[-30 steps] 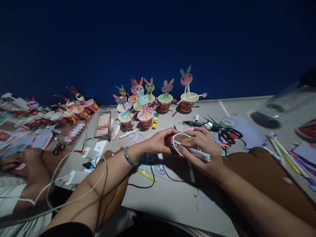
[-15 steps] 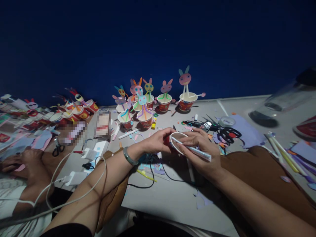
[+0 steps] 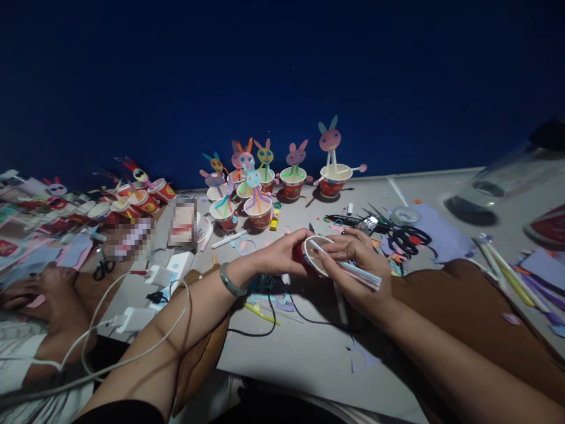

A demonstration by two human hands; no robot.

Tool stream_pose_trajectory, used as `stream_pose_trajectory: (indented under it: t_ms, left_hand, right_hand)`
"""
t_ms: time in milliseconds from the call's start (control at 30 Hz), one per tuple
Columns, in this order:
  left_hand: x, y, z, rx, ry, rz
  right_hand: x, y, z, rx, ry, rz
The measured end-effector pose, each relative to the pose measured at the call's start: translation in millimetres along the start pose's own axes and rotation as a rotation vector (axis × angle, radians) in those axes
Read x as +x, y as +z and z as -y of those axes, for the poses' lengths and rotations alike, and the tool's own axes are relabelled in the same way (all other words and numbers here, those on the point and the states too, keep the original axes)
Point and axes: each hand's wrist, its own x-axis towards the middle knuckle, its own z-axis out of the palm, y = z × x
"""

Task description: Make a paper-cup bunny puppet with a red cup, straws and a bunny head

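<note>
Left hand (image 3: 289,252) grips a red paper cup (image 3: 311,252), right hand (image 3: 365,268) pinches a pale straw (image 3: 362,277) over its rim. Rabbit-headed cups (image 3: 336,172) behind look done; held one, headless, looks unfinished.

The right grip (image 3: 359,265) hides part of the cup (image 3: 312,260) (a packet (image 3: 183,224) farther left is pixelated).

Held cup (image 3: 311,263) mid-frame, between left hand (image 3: 289,254) and right hand (image 3: 364,268); straw (image 3: 368,279) in right hand, tip at cup's mouth. Figure cups (image 3: 258,219) behind, upper center of surface (image 3: 265,359). Scissors (image 3: 410,240) right of held cup, tape roll (image 3: 405,215) just behind them. Bottle (image 3: 485,197) farther right, loose straws (image 3: 512,282) before it. Power strip (image 3: 180,268) left of center.
</note>
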Motion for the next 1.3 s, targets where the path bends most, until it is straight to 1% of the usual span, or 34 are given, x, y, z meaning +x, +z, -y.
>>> stream_pose_trajectory:
  t_ms: [167, 233, 300, 400, 500, 567, 633, 733, 800, 967, 1033, 1100, 1200, 1300]
  left_hand:
    - [-3, 4, 2, 0.271, 0.14, 0.03]
    - [-2, 6, 4, 0.314, 0.184, 0.043]
    - [-1, 7, 5, 0.298, 0.195, 0.056]
    - [-2, 9, 2, 0.188, 0.167, 0.062]
    - [-3, 9, -5, 0.093, 0.077, 0.076]
    - [-1, 7, -9, 0.083, 0.009, 0.052]
    - [1, 5, -10, 0.117, -0.04, 0.0]
    - [5, 3, -6, 0.146, -0.122, -0.012]
    - [6, 4, -1, 0.119, -0.165, -0.017]
    - [7, 8, 6, 0.04, -0.229, -0.104]
    - [7, 8, 5, 0.036, -0.234, -0.126]
    - [7, 6, 4, 0.06, -0.208, -0.134]
    - [7, 1, 2, 0.131, -0.148, -0.134]
    - [5, -3, 3, 0.113, -0.068, -0.171]
  right_hand:
    - [-1, 2, -2, 0.01, -0.007, 0.013]
    - [-2, 3, -3, 0.021, 0.011, 0.015]
    - [-2, 4, -5, 0.026, 0.039, 0.018]
    - [-2, 3, -7, 0.013, 0.075, 0.023]
    - [0, 2, -10, 0.002, 0.088, 0.041]
    - [1, 1, -12, -0.001, 0.078, 0.057]
    - [3, 1, -14, -0.011, 0.072, 0.077]
    - [4, 1, -17, -0.018, 0.071, 0.133]
    - [4, 1, -19, -0.019, 0.063, 0.174]
    - [4, -1, -20, -0.046, 0.019, 0.234]
    - [5, -2, -18, -0.065, -0.005, 0.229]
    - [5, -2, -16, -0.083, -0.041, 0.221]
    - [7, -3, -11, -0.091, -0.098, 0.203]
    - [8, -4, -7, -0.082, -0.098, 0.151]
